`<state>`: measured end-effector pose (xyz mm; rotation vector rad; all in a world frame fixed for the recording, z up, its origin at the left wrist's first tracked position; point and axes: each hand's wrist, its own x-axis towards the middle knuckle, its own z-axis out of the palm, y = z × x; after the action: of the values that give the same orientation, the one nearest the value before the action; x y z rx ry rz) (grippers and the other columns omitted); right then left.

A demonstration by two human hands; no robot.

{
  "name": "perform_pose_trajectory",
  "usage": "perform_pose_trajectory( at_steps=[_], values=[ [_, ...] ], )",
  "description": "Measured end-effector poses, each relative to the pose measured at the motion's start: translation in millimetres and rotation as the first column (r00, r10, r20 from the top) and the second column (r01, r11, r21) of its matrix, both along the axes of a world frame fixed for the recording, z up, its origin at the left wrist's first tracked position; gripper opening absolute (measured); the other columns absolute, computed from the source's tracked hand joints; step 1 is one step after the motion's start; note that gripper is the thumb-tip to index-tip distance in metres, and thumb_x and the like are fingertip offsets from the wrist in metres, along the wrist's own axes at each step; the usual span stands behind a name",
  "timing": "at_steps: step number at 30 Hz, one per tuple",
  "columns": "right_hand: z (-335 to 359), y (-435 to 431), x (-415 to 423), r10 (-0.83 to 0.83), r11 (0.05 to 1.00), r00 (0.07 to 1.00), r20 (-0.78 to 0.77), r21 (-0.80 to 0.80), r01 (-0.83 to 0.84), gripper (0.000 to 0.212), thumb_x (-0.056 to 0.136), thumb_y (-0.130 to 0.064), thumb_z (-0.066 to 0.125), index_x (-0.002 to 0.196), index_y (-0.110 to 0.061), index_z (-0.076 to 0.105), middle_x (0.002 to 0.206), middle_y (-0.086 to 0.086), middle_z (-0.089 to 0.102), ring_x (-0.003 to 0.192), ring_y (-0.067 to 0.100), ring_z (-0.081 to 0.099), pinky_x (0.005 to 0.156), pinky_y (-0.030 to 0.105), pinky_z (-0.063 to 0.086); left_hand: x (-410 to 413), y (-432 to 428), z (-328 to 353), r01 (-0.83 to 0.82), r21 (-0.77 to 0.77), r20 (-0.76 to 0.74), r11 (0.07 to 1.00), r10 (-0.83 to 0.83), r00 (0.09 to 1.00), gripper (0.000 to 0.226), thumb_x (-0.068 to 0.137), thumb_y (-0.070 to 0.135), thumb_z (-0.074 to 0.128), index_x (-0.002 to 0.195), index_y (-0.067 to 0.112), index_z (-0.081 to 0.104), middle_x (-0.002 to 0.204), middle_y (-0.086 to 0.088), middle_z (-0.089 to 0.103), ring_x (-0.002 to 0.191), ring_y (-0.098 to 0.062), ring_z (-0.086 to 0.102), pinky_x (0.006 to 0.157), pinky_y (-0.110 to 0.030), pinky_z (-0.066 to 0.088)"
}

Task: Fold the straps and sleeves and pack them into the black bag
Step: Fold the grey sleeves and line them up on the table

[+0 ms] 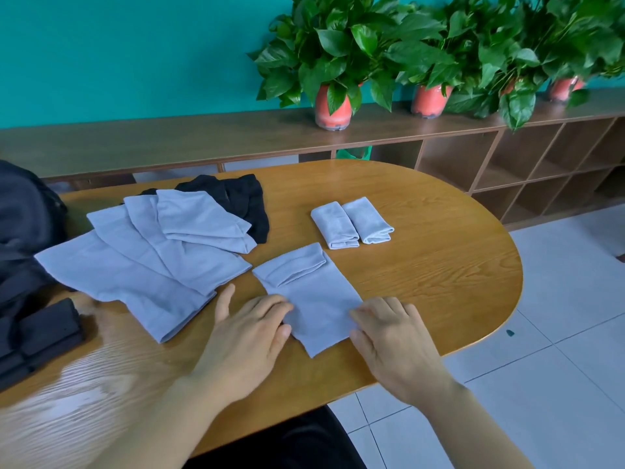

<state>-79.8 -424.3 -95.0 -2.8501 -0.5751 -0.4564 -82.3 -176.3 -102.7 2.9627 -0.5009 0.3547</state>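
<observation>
**Grey sleeve [304, 292], part-folded.** It lies on the wooden table [439, 265] straight ahead of me, its far end already turned over into a short flap.

- **Handling:** I judge it light, thin and limp. It will drape, slide a little on the varnished top and hold a crease only if pressed. It is not fragile.
- **Where to hold:** It is best taken by its two near corners or side edges, with the fold carried over flat.
- **Hands:** My left hand [250, 336] rests on the near left edge with its fingers almost straight, pressing and grasping nothing. My right hand [392, 336] has its fingers curled onto the right edge with the thumb close under them, apparently pinching the cloth.
- **Appearance:** The fabric is a pale blue-grey, matte and smooth.
- **Surroundings:**
  - Two folded sleeves [351, 225] lie side by side farther off.
  - A fanned pile of unfolded sleeves [145, 258] lies to the left, overlapping some black cloth [243, 201].
  - The black bag [23, 225] stands at the table's left end, with folded black pieces [47, 328], probably straps, just beside it.
</observation>
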Motion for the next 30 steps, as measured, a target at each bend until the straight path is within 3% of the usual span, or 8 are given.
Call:
perform_pose_trajectory(
  at_steps=[6, 10, 15, 19, 22, 25, 27, 30],
  values=[
    [-4, 17, -28, -0.014, 1.000, 0.999, 0.043, -0.002, 0.014, 0.029, 0.092, -0.037, 0.040, 0.099, -0.021, 0.064, 0.095, -0.005, 0.055, 0.085, 0.021, 0.052, 0.070, 0.035, 0.039, 13, 15, 8, 0.078, 0.003, -0.063, 0.997, -0.077, 0.995, 0.045, 0.099, 0.044, 0.017, 0.122, 0.033, 0.055, 0.125, 0.024, 0.053, 0.113, 0.000, 0.056, 0.113, -0.044, -0.003],
    [-3, 20, -31, -0.012, 1.000, 1.000, 0.029, 0.004, 0.012, 0.030, 0.092, -0.039, 0.041, 0.100, -0.022, 0.065, 0.094, -0.005, 0.055, 0.086, 0.021, 0.053, 0.070, 0.035, 0.042, 10, 14, 19, 0.110, -0.042, -0.112, 0.993, -0.115, 0.987, 0.059, 0.090, 0.059, 0.014, 0.126, 0.034, 0.053, 0.130, 0.025, 0.047, 0.123, 0.003, 0.045, 0.115, -0.041, -0.009],
    [1, 19, -30, 0.057, 0.996, 0.998, 0.010, 0.071, -0.058, 0.033, 0.092, -0.043, 0.044, 0.095, -0.022, 0.069, 0.099, -0.005, 0.058, 0.095, 0.019, 0.054, 0.073, 0.031, 0.040, -16, 4, 20, 0.206, -0.129, -0.046, 0.970, -0.213, 0.976, 0.046, 0.072, 0.066, 0.054, 0.106, 0.038, 0.064, 0.110, 0.026, 0.058, 0.103, 0.003, 0.054, 0.104, -0.032, 0.016],
    [1, 17, -35, 0.175, 0.971, 0.983, -0.061, 0.175, -0.162, 0.026, 0.079, -0.036, 0.054, 0.094, -0.019, 0.068, 0.118, -0.003, 0.064, 0.122, 0.016, 0.053, 0.092, 0.028, 0.040, -24, 0, 21, 0.219, -0.165, -0.011, 0.962, -0.224, 0.975, 0.030, 0.067, 0.048, 0.056, 0.092, 0.037, 0.068, 0.091, 0.024, 0.063, 0.081, 0.001, 0.059, 0.092, -0.028, 0.025],
    [1, 15, -38, 0.235, 0.957, 0.964, -0.124, 0.204, -0.207, 0.041, 0.064, -0.032, 0.055, 0.102, -0.020, 0.063, 0.123, -0.006, 0.064, 0.122, 0.010, 0.053, 0.103, 0.017, 0.031, -24, 3, 18, 0.248, -0.107, 0.039, 0.963, -0.245, 0.969, 0.026, 0.063, 0.029, 0.059, 0.086, 0.034, 0.067, 0.082, 0.019, 0.063, 0.072, -0.005, 0.058, 0.092, -0.030, 0.027],
    [0, 15, -37, 0.218, 0.956, 0.968, -0.126, 0.229, -0.186, 0.053, 0.061, -0.033, 0.051, 0.113, -0.025, 0.058, 0.120, -0.014, 0.062, 0.115, 0.002, 0.053, 0.096, 0.013, 0.035, -25, 5, 11, 0.227, -0.111, 0.096, 0.968, -0.217, 0.971, 0.028, 0.065, 0.023, 0.054, 0.088, 0.031, 0.067, 0.081, 0.018, 0.064, 0.070, -0.007, 0.060, 0.095, -0.031, 0.029],
    [-3, 16, -33, 0.186, 0.940, 0.973, -0.137, 0.312, -0.136, 0.051, 0.064, -0.032, 0.052, 0.115, -0.027, 0.058, 0.112, -0.021, 0.061, 0.105, -0.004, 0.051, 0.089, 0.013, 0.038, -25, 4, 7, 0.177, -0.197, 0.088, 0.964, -0.163, 0.983, 0.026, 0.073, 0.026, 0.048, 0.090, 0.032, 0.067, 0.080, 0.020, 0.064, 0.070, -0.003, 0.060, 0.095, -0.031, 0.031],
    [-2, 21, -19, 0.116, 0.896, 0.973, -0.197, 0.445, -0.016, 0.016, 0.075, -0.028, 0.061, 0.091, -0.025, 0.064, 0.084, -0.025, 0.057, 0.090, -0.005, 0.049, 0.076, 0.017, 0.040, -22, 2, 8, 0.017, -0.399, 0.005, 0.917, -0.017, 1.000, 0.017, 0.086, 0.040, 0.047, 0.077, 0.033, 0.059, 0.060, 0.017, 0.054, 0.059, -0.002, 0.052, 0.085, -0.032, 0.037]
  ],
)
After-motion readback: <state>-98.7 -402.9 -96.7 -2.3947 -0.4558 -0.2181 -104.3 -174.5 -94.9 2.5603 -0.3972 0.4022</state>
